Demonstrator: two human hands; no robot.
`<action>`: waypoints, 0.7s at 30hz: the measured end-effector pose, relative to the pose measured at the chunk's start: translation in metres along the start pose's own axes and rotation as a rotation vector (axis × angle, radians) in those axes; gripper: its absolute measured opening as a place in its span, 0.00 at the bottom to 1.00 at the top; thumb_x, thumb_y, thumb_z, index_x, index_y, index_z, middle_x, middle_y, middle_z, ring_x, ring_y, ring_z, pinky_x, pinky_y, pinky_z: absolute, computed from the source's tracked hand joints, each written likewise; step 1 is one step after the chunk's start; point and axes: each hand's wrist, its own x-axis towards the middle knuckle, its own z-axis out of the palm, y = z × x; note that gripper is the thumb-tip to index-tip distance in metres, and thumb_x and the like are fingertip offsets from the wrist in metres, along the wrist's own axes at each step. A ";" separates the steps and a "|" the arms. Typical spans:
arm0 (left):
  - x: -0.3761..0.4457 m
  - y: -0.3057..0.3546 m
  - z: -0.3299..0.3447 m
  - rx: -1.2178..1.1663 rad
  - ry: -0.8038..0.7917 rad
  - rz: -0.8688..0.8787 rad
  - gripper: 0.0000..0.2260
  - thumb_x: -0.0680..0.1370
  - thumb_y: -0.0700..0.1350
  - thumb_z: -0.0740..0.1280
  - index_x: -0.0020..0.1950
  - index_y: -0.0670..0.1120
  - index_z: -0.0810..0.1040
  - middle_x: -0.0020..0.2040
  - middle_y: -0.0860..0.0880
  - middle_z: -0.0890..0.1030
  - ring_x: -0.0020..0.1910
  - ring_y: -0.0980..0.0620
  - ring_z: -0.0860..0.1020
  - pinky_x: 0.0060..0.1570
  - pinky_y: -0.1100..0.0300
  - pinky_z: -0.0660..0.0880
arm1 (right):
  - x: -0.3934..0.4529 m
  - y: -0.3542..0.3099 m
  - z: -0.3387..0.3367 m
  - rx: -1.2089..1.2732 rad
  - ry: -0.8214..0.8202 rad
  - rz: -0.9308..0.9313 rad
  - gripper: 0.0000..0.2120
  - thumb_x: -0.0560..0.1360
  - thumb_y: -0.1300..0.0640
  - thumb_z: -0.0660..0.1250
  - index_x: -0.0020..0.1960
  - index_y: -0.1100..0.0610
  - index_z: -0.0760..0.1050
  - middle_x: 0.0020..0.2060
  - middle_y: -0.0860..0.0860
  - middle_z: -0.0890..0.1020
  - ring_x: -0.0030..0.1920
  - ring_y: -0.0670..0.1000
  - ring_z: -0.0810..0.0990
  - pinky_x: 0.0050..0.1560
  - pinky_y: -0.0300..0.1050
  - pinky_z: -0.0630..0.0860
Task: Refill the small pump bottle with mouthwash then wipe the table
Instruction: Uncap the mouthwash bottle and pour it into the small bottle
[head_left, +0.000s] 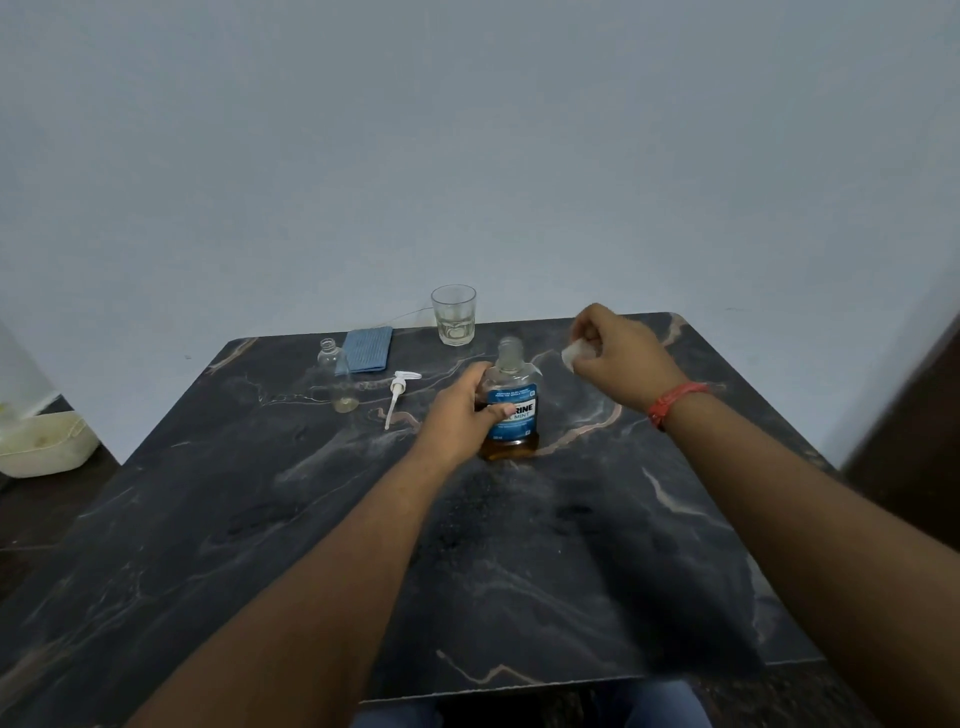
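Gripping: the left hand (462, 410) wraps its fingers and thumb round the mouthwash bottle (511, 410), which stands upright and uncapped near the middle of the dark marble table (597, 571).
Mouthwash: amber liquid lies low in the bottle, beneath a blue label.
Right hand: the right hand (618, 353) is raised just right of the bottle's neck, fingers curled round a small white cap (571, 356); a red thread band (675, 402) circles the wrist.
Pump bottle: the small clear pump bottle (337, 379) stands upright and open-mouthed at the table's far left, apart from both hands, with a trace of pale liquid at its base.
Pump head: the white pump (397, 395) lies flat on the table between the two bottles.
Cloth: a folded blue cloth (366, 348) lies just behind the pump bottle.
Glass: a clear tumbler (453, 314) stands at the far edge.
Off-table: a white container (41, 441) sits lower left.
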 end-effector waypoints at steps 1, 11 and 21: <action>0.001 0.001 0.001 -0.004 -0.002 0.000 0.23 0.78 0.45 0.71 0.70 0.55 0.69 0.67 0.52 0.78 0.63 0.55 0.76 0.49 0.67 0.73 | -0.004 0.009 0.003 -0.068 -0.041 0.017 0.06 0.74 0.59 0.65 0.51 0.54 0.75 0.43 0.48 0.79 0.43 0.48 0.78 0.42 0.39 0.73; 0.017 0.012 0.024 -0.023 -0.014 -0.014 0.24 0.78 0.44 0.71 0.71 0.54 0.68 0.69 0.51 0.76 0.67 0.52 0.75 0.50 0.65 0.75 | -0.024 0.062 0.024 -0.421 -0.287 0.073 0.14 0.77 0.59 0.64 0.60 0.53 0.80 0.57 0.54 0.77 0.60 0.55 0.74 0.64 0.49 0.72; 0.020 0.013 0.033 -0.071 -0.022 -0.002 0.22 0.78 0.43 0.70 0.70 0.53 0.70 0.68 0.51 0.77 0.65 0.52 0.76 0.55 0.58 0.78 | -0.031 0.082 0.038 -0.333 -0.275 0.182 0.18 0.77 0.58 0.62 0.66 0.50 0.68 0.54 0.59 0.76 0.48 0.57 0.78 0.55 0.51 0.78</action>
